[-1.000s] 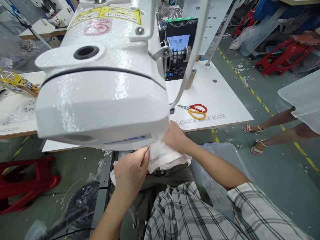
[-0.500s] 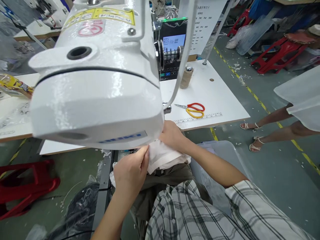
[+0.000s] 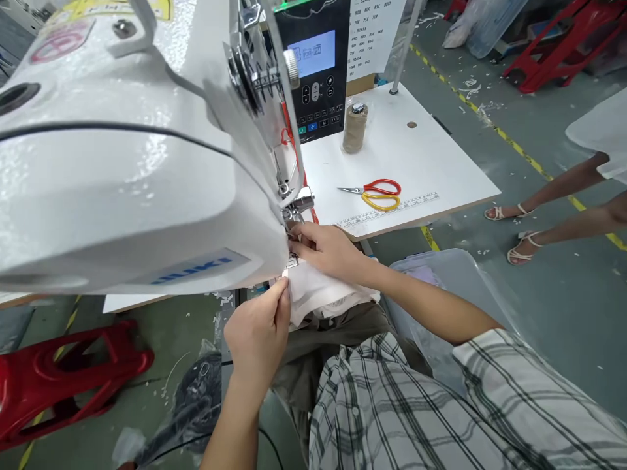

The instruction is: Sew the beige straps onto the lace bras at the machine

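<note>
A white sewing machine (image 3: pixel 147 215) fills the upper left of the head view, its head hiding part of the sewing area. Pale, nearly white fabric (image 3: pixel 318 290) hangs from under the needle area toward my lap. My left hand (image 3: pixel 259 326) pinches the fabric's left edge between thumb and fingers, just below the machine head. Beside the presser foot (image 3: pixel 292 262), my right hand (image 3: pixel 328 251) lies over the fabric with its fingers bent and gripping near the needle. The fingertips of that hand are partly hidden by the machine.
On the white table (image 3: pixel 441 163) lie scissors (image 3: pixel 379 194) with red and yellow handles, near a printed ruler scale. A thread spool (image 3: pixel 355 128) stands by the control panel (image 3: pixel 313 72). A plastic bin (image 3: pixel 441 261) sits right of my lap. A person's legs (image 3: pixel 553 225) are at right; a red stool (image 3: pixel 73 372) is at left.
The view has shifted right and leaned in, so the needle area and my right fingers now show beside the machine head. Both hands stay on the fabric.
</note>
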Available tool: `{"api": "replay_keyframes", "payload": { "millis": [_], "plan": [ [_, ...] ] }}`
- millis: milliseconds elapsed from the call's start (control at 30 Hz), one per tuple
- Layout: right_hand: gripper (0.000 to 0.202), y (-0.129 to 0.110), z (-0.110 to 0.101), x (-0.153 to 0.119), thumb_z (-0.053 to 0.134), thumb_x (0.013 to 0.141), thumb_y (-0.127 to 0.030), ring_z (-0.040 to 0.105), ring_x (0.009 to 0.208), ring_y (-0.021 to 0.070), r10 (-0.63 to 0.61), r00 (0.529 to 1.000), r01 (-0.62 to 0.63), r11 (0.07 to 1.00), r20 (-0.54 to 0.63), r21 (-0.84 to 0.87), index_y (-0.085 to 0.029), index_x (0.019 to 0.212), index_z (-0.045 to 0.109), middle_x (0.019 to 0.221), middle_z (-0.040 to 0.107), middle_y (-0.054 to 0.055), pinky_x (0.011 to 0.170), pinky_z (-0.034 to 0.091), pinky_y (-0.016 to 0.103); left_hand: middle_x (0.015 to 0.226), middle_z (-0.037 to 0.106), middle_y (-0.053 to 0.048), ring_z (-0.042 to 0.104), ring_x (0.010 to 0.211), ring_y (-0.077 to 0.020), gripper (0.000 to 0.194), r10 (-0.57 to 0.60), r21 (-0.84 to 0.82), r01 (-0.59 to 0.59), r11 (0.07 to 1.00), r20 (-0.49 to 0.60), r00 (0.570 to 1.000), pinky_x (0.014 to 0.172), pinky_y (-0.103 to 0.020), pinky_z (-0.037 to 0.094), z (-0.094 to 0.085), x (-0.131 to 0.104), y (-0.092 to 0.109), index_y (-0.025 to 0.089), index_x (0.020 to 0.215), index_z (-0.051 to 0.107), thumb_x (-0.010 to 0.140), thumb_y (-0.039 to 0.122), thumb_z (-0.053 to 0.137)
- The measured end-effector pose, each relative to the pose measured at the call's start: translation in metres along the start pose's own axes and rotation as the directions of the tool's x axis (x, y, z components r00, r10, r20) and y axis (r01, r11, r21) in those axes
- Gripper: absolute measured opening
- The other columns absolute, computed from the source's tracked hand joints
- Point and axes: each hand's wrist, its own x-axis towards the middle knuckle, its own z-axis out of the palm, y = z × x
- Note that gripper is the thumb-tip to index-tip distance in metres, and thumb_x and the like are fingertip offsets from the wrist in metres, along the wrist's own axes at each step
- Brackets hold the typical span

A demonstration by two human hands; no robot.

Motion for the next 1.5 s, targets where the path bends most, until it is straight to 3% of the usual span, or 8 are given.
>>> {"api": "replay_keyframes", "payload": {
  "millis": [400,500,767,1067,1233,1367,1433,1500],
  "plan": [
    [0.012,0.005,-0.001,-0.006,0.060,0.090,-0.027,0.048,0.058,0.0094,-0.027,0.999,0.023,0.989,0.023,0.146,-0.017,0.094,0.066,0.065,0.058,-0.006,0.060,0.033,0.024,0.068,0.075,-0.001,0.064,0.058,-0.0132,0.029,0.058,-0.010,-0.059,0.998,-0.090,0.994,0.053,-0.023,0.036,0.001,-0.003,-0.003,0.022,0.099,0.078,0.098,0.028,0.050],
    [0.013,0.009,0.000,-0.007,0.059,0.090,-0.027,0.047,0.058,0.0094,-0.044,0.999,0.040,0.981,0.014,0.190,-0.017,0.094,0.065,0.064,0.057,-0.006,0.059,0.033,0.024,0.068,0.075,-0.001,0.063,0.055,-0.0117,0.028,0.084,-0.032,-0.090,0.995,-0.154,0.984,0.053,-0.022,0.037,0.003,-0.004,-0.005,0.020,0.097,0.078,0.098,0.028,0.051],
    [0.014,0.014,0.002,-0.008,0.058,0.090,-0.030,0.049,0.060,0.0100,-0.089,0.996,0.085,0.961,0.002,0.263,-0.017,0.093,0.064,0.066,0.057,-0.005,0.059,0.035,0.024,0.082,0.079,-0.003,0.070,0.065,-0.0128,0.024,0.090,-0.114,-0.117,0.987,-0.220,0.971,0.062,-0.021,0.045,0.005,-0.005,-0.007,0.017,0.096,0.076,0.097,0.024,0.053],
    [0.012,0.011,0.006,-0.013,0.058,0.087,-0.030,0.048,0.062,0.0108,-0.031,0.999,0.034,0.947,-0.014,0.319,-0.019,0.092,0.060,0.069,0.056,-0.004,0.060,0.037,0.025,0.091,0.080,-0.003,0.073,0.076,-0.0140,0.023,-0.046,-0.313,-0.018,0.950,-0.195,0.980,0.071,-0.020,0.053,0.006,-0.008,-0.008,0.018,0.098,0.075,0.095,0.023,0.053],
    [0.021,0.004,0.014,-0.033,0.064,0.084,-0.038,0.047,0.064,0.0110,0.161,0.987,-0.137,0.799,0.011,0.586,-0.021,0.087,0.053,0.073,0.053,-0.004,0.060,0.039,0.024,0.095,0.079,-0.002,0.074,0.083,-0.0158,0.024,-0.145,-0.437,0.087,0.895,-0.101,0.984,0.073,-0.023,0.055,-0.001,-0.008,-0.009,0.021,0.099,0.076,0.095,0.026,0.053],
    [0.042,0.008,0.023,-0.058,0.071,0.077,-0.057,0.039,0.054,0.0080,0.299,0.920,-0.382,0.531,0.254,0.757,-0.021,0.087,0.053,0.068,0.049,-0.006,0.047,0.029,0.020,0.094,0.079,-0.002,0.073,0.082,-0.0160,0.024,-0.125,-0.470,0.081,0.879,-0.062,0.990,0.071,-0.023,0.055,-0.004,-0.013,-0.012,0.020,0.099,0.075,0.096,0.029,0.053],
    [0.046,0.013,0.026,-0.070,0.076,0.073,-0.058,0.040,0.052,0.0069,0.301,0.892,-0.442,0.433,0.337,0.786,-0.020,0.086,0.053,0.067,0.051,-0.006,0.046,0.030,0.019,0.093,0.079,-0.002,0.072,0.078,-0.0146,0.022,-0.097,-0.458,0.063,0.887,-0.051,0.994,0.068,-0.023,0.053,-0.004,-0.019,-0.013,0.020,0.101,0.074,0.096,0.027,0.053],
    [0.043,0.016,0.028,-0.081,0.078,0.075,-0.055,0.047,0.055,0.0076,0.242,0.922,-0.384,0.450,0.304,0.806,-0.020,0.085,0.055,0.067,0.054,-0.005,0.052,0.040,0.020,0.088,0.077,-0.001,0.069,0.073,-0.0137,0.020,-0.073,-0.421,0.026,0.906,-0.096,0.993,0.066,-0.023,0.052,-0.003,-0.026,-0.014,0.020,0.104,0.072,0.096,0.025,0.054]
  ]
}}
